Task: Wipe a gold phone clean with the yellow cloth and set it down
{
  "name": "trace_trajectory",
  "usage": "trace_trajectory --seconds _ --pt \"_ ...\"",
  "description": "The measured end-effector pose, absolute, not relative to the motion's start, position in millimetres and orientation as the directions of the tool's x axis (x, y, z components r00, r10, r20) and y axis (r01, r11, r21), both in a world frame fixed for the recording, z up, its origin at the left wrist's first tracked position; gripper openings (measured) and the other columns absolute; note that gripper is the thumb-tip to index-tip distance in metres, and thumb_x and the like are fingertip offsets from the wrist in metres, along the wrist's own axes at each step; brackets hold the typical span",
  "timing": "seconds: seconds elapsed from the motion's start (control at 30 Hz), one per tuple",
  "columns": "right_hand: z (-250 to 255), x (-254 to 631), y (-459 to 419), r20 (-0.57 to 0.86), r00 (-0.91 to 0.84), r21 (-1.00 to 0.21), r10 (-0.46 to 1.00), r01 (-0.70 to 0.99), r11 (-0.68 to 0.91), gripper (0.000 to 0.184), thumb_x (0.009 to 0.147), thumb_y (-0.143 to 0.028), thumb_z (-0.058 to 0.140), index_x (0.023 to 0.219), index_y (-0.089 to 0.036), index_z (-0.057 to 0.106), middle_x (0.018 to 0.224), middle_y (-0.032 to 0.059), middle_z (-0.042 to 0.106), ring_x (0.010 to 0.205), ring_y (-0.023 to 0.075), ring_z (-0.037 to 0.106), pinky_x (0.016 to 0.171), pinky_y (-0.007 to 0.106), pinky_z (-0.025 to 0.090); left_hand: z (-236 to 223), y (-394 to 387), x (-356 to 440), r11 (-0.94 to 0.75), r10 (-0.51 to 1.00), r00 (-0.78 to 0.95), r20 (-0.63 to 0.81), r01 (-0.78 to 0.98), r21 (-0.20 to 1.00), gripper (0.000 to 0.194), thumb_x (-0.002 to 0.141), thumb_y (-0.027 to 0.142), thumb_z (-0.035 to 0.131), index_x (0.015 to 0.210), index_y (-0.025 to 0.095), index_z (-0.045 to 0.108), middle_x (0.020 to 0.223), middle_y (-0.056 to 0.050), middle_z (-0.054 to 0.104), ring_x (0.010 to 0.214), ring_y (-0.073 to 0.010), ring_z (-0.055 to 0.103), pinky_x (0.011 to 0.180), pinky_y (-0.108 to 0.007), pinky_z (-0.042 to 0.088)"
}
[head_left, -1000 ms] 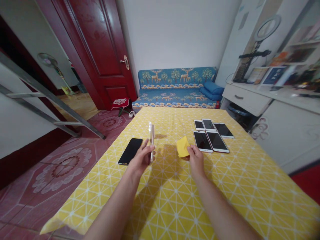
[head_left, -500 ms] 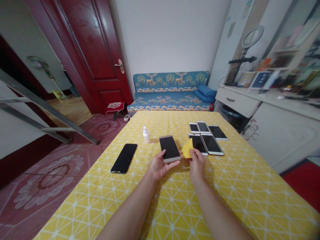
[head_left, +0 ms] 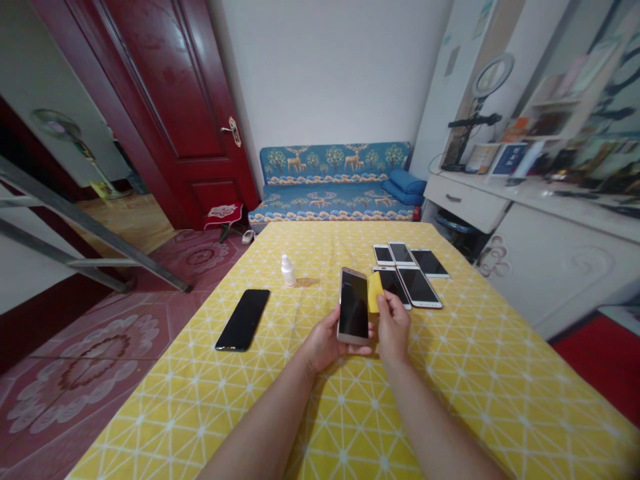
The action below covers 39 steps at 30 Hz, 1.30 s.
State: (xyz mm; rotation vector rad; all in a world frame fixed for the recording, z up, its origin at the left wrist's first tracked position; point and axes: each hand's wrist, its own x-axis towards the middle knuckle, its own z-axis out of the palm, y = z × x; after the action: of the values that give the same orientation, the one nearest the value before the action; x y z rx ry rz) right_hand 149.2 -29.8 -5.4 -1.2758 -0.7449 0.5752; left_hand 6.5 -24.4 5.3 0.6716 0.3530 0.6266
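Note:
My left hand (head_left: 327,341) is shut on a gold-backed smartphone (head_left: 353,307), its dark screen turned up toward me. My right hand (head_left: 393,327) pinches a yellow cloth (head_left: 375,292) right at the phone's right edge. Whether the cloth touches the screen is hidden. On the yellow patterned tablecloth (head_left: 465,380), a black smartphone (head_left: 243,320) lies flat left of my hands. A small white dropper bottle (head_left: 287,271) stands beyond it. Several white-and-gold smartphones (head_left: 407,277) lie screen-up in a group past my right hand.
A blue deer-patterned sofa (head_left: 333,183) stands beyond the table's far edge. A white drawer unit (head_left: 465,203) with a ring light (head_left: 490,77) stands to the right. A metal ladder (head_left: 75,233) leans at the left, near a dark red door (head_left: 155,113).
The bottle now stands on the table, and the gold phone has tilted up with its screen toward me. It has moved closer to the yellow cloth, and the view has shifted slightly.

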Motion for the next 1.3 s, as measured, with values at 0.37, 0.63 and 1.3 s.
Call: trace_trajectory --seconds 0.37,0.63,1.3 --pt "-1.1 147.7 -32.5 0.364 0.535 -0.928 0.762 0.141 0.344 0.042 0.088 -0.045 0.052 0.117 -0.018 0.066 0.117 0.0106 0.069 0.108 0.0261 0.063 0.093 0.042 0.049 5.0 -31.9 8.0 0.442 0.638 0.769 -0.017 -0.348 0.827 0.073 0.084 0.034 0.063 0.148 0.031 0.028 0.088 -0.006 0.065 0.072 -0.0168 0.064 0.062 -0.029 0.054" --pt "0.4 139.9 -36.2 0.451 0.407 -0.892 0.794 0.187 0.411 0.035 0.091 -0.039 0.052 0.118 -0.022 0.066 0.124 0.0084 0.066 0.114 0.0252 0.061 0.101 0.044 0.047 1.9 -36.7 8.5 0.399 0.689 0.723 -0.054 -0.316 0.860 0.082 0.086 0.046 0.060 0.151 0.033 0.013 0.096 -0.009 0.067 0.075 -0.0177 0.066 0.068 -0.034 0.055" --pt "11.7 150.5 -40.1 0.767 0.174 -0.603 0.618 0.525 0.600 0.031 0.095 -0.017 0.042 0.116 -0.024 0.065 0.126 0.0057 0.064 0.129 0.0216 0.049 0.109 0.048 0.039 3.6 -30.7 2.6 0.465 0.594 0.804 0.025 -0.369 0.805 0.061 0.080 0.040 0.058 0.137 0.023 0.043 0.094 -0.010 0.067 0.068 -0.0201 0.065 0.057 -0.031 0.052"
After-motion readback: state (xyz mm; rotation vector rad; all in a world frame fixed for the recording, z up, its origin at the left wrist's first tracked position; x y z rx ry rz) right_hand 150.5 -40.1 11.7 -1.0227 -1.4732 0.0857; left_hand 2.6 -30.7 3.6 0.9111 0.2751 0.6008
